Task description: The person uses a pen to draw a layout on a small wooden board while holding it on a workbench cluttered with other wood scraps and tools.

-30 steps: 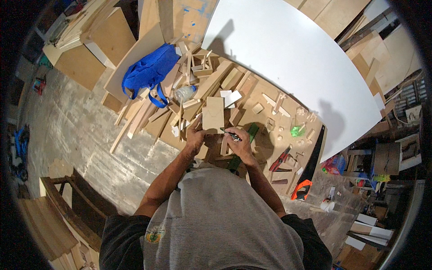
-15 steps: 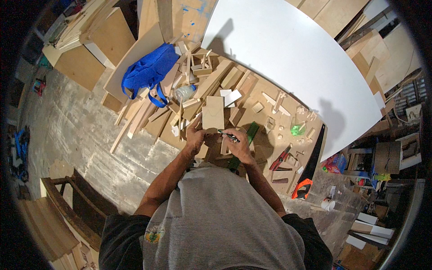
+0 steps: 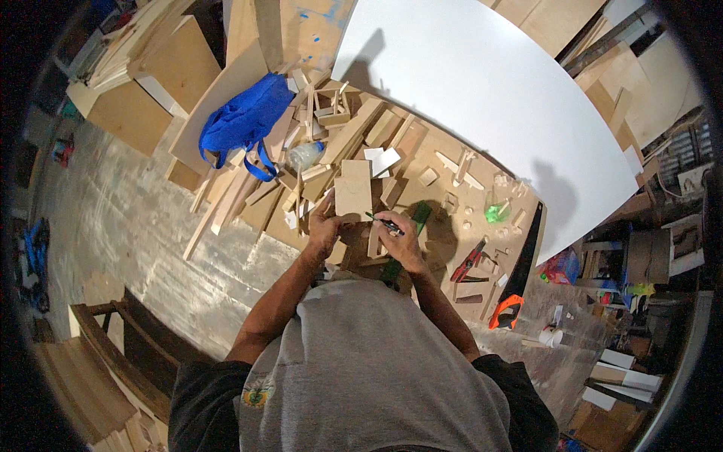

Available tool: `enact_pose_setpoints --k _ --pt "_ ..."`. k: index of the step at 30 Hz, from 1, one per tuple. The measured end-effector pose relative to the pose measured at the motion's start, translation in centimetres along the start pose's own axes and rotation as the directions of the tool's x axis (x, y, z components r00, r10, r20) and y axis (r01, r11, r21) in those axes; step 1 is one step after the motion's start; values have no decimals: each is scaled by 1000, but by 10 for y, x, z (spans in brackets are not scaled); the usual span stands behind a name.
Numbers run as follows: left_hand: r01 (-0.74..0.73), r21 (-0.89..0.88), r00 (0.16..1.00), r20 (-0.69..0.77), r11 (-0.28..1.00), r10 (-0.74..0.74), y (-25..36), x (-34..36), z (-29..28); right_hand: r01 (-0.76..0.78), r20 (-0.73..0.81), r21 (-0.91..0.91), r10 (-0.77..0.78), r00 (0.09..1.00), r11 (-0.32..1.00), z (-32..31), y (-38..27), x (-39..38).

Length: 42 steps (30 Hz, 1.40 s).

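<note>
My left hand (image 3: 324, 230) is closed on the lower left edge of a small pale wooden board (image 3: 354, 197), holding it out in front of my chest. A faint curved line shows on the board's face. In my right hand (image 3: 402, 242) is a slim dark pen (image 3: 388, 224), pinched between the fingers, its greenish tip at the board's lower right corner. Whether the tip touches the wood I cannot tell. Below the hands, a green strip (image 3: 419, 218) is partly covered by my right hand.
Wood offcuts (image 3: 350, 135), a plastic bottle (image 3: 305, 155) and a blue bag (image 3: 248, 113) lie beyond my left hand. To the right are a red-handled tool (image 3: 468, 261), an orange-handled handsaw (image 3: 506, 310) and small wooden pieces (image 3: 461, 167). Behind them stretches a large white panel (image 3: 482, 105).
The pen tip has shifted slightly toward the board's right edge. Both hands keep their grips, and the whole view has moved a little.
</note>
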<state>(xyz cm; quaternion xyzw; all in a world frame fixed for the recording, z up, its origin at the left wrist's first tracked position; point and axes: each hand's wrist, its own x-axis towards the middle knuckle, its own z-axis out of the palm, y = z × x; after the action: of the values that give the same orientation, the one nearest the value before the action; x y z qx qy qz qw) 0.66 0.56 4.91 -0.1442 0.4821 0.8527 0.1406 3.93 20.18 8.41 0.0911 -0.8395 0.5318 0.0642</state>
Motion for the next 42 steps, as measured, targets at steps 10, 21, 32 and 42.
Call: enact_pose_setpoints --k 10,21,32,42 --pt "20 20 999 32 1000 -20 5 -4 0 18 59 107 -25 998 994 6 5 -20" --pt "-44 -40 996 74 998 47 -12 0 -9 -190 59 154 183 981 970 12 8 -5" --pt "-42 -75 992 116 996 50 -6 -11 -6 -127 114 109 114 987 986 17 9 6" --pt "-39 -48 991 123 998 45 -12 -6 -13 -66 0 144 67 998 987 17 15 6"
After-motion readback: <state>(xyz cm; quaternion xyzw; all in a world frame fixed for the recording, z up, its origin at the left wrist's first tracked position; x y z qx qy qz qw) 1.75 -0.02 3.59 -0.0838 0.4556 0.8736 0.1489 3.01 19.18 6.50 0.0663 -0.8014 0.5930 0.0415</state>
